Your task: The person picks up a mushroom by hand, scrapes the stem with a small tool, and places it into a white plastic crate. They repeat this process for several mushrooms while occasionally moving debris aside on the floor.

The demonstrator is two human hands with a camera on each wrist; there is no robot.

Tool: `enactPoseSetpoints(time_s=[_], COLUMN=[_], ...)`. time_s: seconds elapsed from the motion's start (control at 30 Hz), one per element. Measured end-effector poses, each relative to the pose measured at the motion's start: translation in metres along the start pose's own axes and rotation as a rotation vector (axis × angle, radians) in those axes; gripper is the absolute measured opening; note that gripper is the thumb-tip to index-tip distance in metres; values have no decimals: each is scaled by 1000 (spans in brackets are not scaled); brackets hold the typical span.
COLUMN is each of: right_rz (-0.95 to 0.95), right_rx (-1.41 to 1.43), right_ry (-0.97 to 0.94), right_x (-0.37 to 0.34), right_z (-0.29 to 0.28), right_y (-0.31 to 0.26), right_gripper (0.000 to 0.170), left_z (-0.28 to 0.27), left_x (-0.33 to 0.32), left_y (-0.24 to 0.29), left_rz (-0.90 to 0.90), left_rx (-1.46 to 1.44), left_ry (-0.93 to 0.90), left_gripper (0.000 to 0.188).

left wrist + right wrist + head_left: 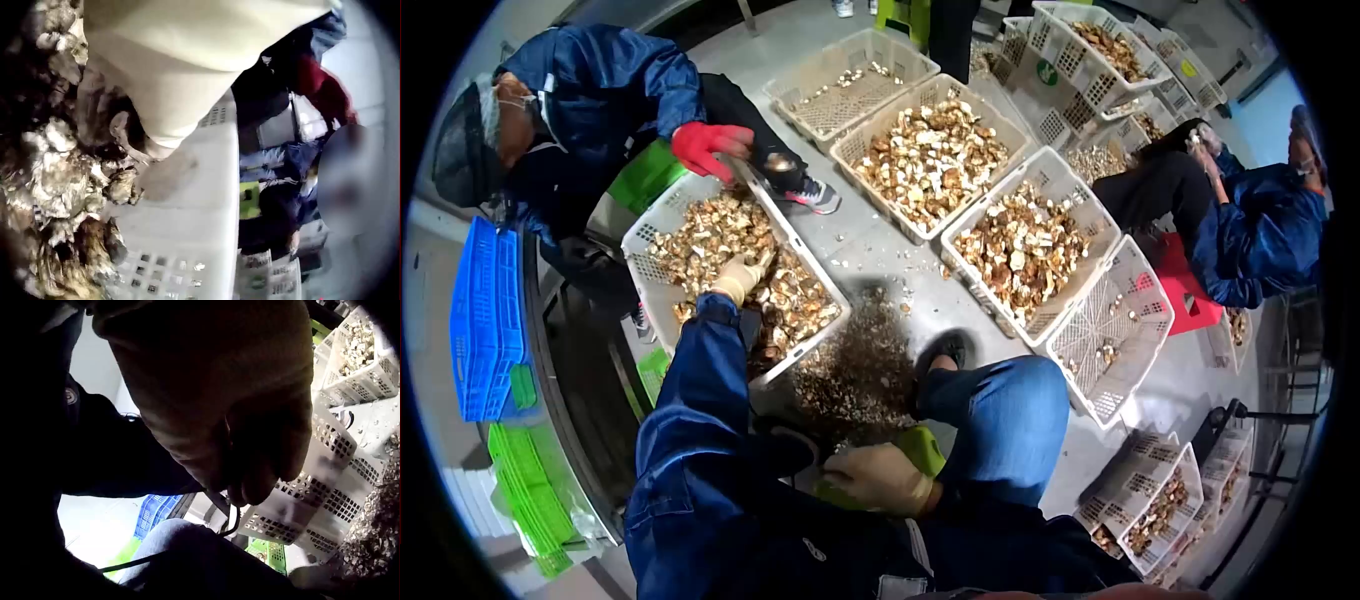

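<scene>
My left hand [743,278], in a pale glove, is down among brown and white mushrooms [718,232] in a white perforated crate [808,342]. In the left wrist view the gloved left hand [165,69] has a fingertip right at a mushroom [122,132]; its other fingers are hidden, so I cannot tell whether it grips one. Near my lap is my gloved right hand [880,478], beside a green thing [920,450]. The right wrist view shows the right hand [219,406] in shadow, fingers curled, with a thin black looped thing [237,520] at their tips.
Opposite, a person in a red glove [705,148] leans at the same crate. More crates of mushrooms [935,165] stand ahead; another crate [1112,330] holds a few pieces. Dark scraps [855,365] are heaped on the floor. A second person [1250,235] sits at right.
</scene>
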State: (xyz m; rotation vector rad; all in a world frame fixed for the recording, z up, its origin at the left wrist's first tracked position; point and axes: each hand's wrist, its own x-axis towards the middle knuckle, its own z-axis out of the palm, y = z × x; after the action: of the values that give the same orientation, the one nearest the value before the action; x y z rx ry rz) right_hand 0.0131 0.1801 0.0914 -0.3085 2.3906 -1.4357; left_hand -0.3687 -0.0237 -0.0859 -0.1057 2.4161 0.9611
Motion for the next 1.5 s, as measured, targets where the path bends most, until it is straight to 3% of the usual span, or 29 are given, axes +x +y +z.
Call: enactPoseSetpoints(time_s=[0.03, 0.1, 0.2, 0.27, 0.3, 0.37, 0.4, 0.43, 0.47, 0.5, 0.53, 0.57, 0.63, 0.67, 0.7, 0.77, 0.83, 0.87, 1.0, 1.1, 1.13, 1.37, 1.4, 1.5], right_rz=[-24, -74, -58, -161, -89, -152, -55, -72, -70, -61, -136, -259, -337, -284, -252, -328, -80, -180, -194, -146, -172, -185, -160, -227], right_rx=[4, 15, -30, -61, -19, 116, 268, 352, 284, 219, 31, 49, 79, 17, 140, -105, 92, -21, -13, -116, -108, -145, -142, -181], right_ry=[18, 45, 155, 353, 313, 429, 384, 376, 388, 398, 410, 501, 540, 541, 448, 615, 511, 613, 530, 511, 499, 493, 466, 411], right_x=[-2, -2, -2, -4, -3, -5, -2, -4, -11, -18, -20, -18, -25, -25, -30, -28, -31, -30, -29, -29, -26, -23, -24, -24], right_z=[1, 1, 6, 6, 8, 11, 19, 15, 6, -2, -5, 5, 8, 14, 9, 21, 18, 24, 22, 17, 17, 22, 21, 21], right_y=[1, 1, -1, -5, -4, -3, 11, 4, -13, -28, -31, -19, -27, -21, -33, -13, -18, -13, -6, 1, 6, 12, 8, 0], right_gripper=[23, 26, 23, 20, 21, 24, 24, 21, 19, 17, 15, 16, 19, 20, 19, 19, 21, 20, 18, 17, 16, 14, 13, 14], left_z=[-7, -19, -24, -19, -13, -3, 6, 20, 34, 38, 41, 47, 56, 57, 58, 58, 73, 74, 84, 78, 73, 81, 84, 84], left_x=[-33, -77, -166, -222, -239, -305, -330, -344, -358, -386, -413, -427, -430, -428, -426, -426, -424, -420, -412, -415, -423, -397, -394, -397], left_y=[7, -7, -11, -18, -30, -9, -8, -13, -19, -8, 4, 7, 11, 13, 15, 17, 5, 1, -9, -4, 0, -13, -16, -17], left_rz=[-85, 35, 108, 150, 181, 222, 278, 310, 338, 444, 510, 525, 410, 306, 196, -8, 185, 196, 345, 326, 406, 183, 293, 311], left_rx=[-357, -804, -1104, -1322, -1420, -1440, -1438, -1510, -1579, -1290, -995, -836, -774, -815, -850, -898, -1056, -966, -907, -603, -327, -651, -704, -406], left_ry=[-97, -218, -156, -242, -327, -405, -459, -538, -623, -464, -297, -202, -157, -172, -187, -217, -193, -166, -238, -193, -106, -178, -121, -28], left_gripper=[43, 37, 36, 38, 39, 47, 50, 50, 50, 52, 53, 51, 48, 46, 44, 41, 38, 40, 37, 35, 32, 42, 50, 47])
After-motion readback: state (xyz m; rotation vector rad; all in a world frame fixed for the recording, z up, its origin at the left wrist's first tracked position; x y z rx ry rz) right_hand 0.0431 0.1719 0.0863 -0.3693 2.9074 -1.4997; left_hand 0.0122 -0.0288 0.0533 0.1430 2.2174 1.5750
